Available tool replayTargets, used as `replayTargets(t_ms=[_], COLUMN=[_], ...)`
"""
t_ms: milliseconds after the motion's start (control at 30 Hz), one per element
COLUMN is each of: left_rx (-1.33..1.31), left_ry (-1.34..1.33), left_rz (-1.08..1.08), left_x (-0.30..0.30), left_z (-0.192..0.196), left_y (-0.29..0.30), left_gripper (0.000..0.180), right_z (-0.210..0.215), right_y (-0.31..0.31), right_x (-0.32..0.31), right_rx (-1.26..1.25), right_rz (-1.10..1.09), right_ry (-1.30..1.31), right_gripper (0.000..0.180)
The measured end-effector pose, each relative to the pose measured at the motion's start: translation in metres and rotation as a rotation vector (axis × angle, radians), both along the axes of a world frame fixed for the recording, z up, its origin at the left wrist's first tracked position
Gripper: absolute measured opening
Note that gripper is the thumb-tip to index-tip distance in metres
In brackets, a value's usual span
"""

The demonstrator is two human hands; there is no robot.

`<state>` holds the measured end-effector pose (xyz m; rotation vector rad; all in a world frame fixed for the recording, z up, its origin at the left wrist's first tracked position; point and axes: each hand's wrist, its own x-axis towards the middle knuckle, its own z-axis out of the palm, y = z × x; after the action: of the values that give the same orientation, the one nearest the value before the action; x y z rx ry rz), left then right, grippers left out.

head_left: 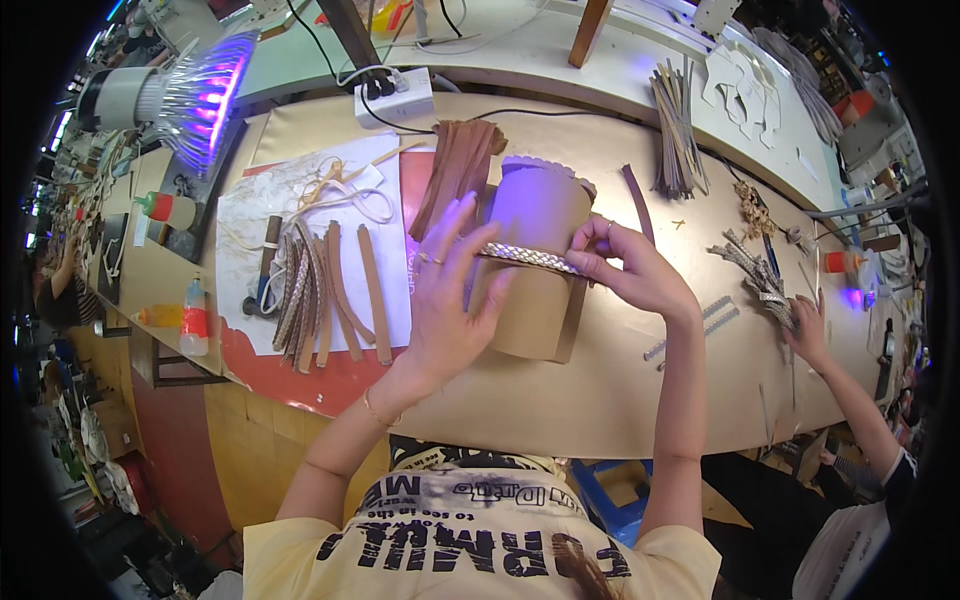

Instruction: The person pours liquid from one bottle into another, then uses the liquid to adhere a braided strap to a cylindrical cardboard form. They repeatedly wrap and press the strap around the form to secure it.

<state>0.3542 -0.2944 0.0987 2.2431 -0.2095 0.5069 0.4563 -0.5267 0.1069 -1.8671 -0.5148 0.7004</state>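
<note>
I find the braided strap [525,256] lying across the tan cylinder [535,315]. My right hand [635,265] pinches the strap's right end; my left hand [448,295], fingers spread, meets its left end, grip indeterminable.

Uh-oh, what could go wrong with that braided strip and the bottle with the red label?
The braided strip might slip crooked on the brown piece if the right hand, which pinches it, lets go. The bottle with the red label could get knocked off, since it's close to the edge of the table.
</note>
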Motion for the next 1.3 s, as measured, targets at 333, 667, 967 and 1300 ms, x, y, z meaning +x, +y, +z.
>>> replayTargets(t_ms=[333,667,967,1300], left_rx=[0.074,-0.045,-0.027,0.194], left_ry=[0.27,0.259,0.336,0.247], left_rz=[-0.256,-0.283,-0.318,-0.275], left_x=[-0.02,-0.018,-0.014,-0.029], left_z=[-0.011,-0.019,-0.012,0.004], left_y=[-0.014,-0.014,0.004,0.006], left_gripper=[0.077,0.085,0.075,0.076], right_z=[-0.006,-0.044,-0.06,-0.022], right_y=[-0.005,0.003,-0.004,0.03], right_x=[-0.014,-0.025,-0.039,-0.06], right_rx=[0.066,0.232,0.414,0.347], right_rz=[-0.097,-0.32,-0.526,-0.564], right_ry=[0.016,0.288,0.451,0.193], right_gripper=[0.024,0.025,0.026,0.023])
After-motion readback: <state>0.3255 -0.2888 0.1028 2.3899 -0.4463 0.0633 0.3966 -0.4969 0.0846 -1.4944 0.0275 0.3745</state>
